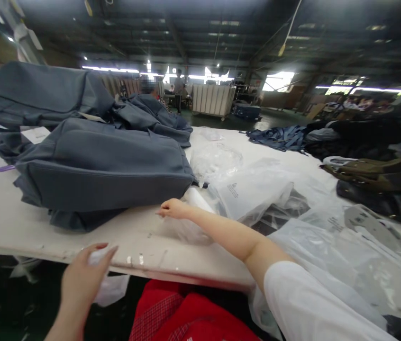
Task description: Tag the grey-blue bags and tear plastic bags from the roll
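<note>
A small triangle mark (234, 186) with lines of print is showing on a clear plastic bag (257, 189) in front of you, but the words are staying too small to read; more print is showing on another plastic bag (314, 246), also unreadable. Your right arm is reaching across the counter (143, 241), and your right hand (172, 208) is hanging near the lower right edge of the grey-blue bag (108, 166), its fingers curling in; you cannot tell whether they are gripping anything. Your left hand (86, 267) is hovering at the near edge, thumb and fingers curving apart, with a white scrap (112, 290) showing beside them; whether they are gripping it, you cannot tell. The grey-blue bag is lying on its side on the left of the pale counter, with another bag (40, 90) lying behind it. Beyond, a pale cart (207, 98) is standing in a dim hall, with bright windows (277, 81) glowing at the back
</note>
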`<state>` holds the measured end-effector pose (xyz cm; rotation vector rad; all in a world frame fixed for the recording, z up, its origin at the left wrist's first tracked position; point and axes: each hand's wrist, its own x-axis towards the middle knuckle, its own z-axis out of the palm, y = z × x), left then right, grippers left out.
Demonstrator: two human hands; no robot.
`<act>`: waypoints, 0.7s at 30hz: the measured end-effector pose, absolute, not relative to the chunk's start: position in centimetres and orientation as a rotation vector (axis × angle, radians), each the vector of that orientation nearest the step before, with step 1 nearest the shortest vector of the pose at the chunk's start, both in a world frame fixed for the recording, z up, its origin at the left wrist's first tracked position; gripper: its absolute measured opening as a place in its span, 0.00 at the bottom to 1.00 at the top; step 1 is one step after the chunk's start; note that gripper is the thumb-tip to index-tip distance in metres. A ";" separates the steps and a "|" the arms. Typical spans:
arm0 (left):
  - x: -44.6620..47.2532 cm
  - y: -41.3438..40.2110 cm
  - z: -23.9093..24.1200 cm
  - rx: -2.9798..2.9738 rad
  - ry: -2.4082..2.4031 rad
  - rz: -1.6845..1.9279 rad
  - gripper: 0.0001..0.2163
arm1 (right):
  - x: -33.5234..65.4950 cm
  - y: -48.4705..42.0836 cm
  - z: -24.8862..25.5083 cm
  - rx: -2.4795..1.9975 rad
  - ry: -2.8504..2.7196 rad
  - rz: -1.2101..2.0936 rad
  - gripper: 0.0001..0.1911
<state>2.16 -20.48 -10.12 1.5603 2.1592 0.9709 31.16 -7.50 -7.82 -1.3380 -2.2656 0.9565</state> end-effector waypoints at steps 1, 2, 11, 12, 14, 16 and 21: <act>4.9 -19.2 -10.1 1.629 1.983 0.967 0.27 | 30.9 -8.0 -7.8 -1.330 -2.283 0.974 0.17; 7.9 -17.9 -10.2 1.648 1.821 1.045 0.35 | 30.6 -8.4 -7.8 -1.321 -2.301 0.989 0.16; 19.1 -12.6 -13.3 1.423 1.703 0.872 0.18 | 38.7 -8.2 -4.4 -1.813 -2.456 0.266 0.18; 18.2 -12.6 -13.4 1.409 1.748 0.883 0.18 | 40.9 -8.2 -4.1 -1.916 -2.438 0.203 0.19; 16.2 -12.6 -13.4 1.372 1.827 0.912 0.18 | 45.0 -8.5 -4.2 -2.082 -2.462 0.143 0.25; 14.5 -12.6 -13.1 1.335 1.878 0.934 0.17 | 47.8 -9.4 -5.0 -2.156 -2.556 0.115 0.27; 10.9 -12.2 -12.0 1.318 1.970 0.929 0.13 | 50.6 -11.6 -5.7 -2.085 -2.819 -0.018 0.07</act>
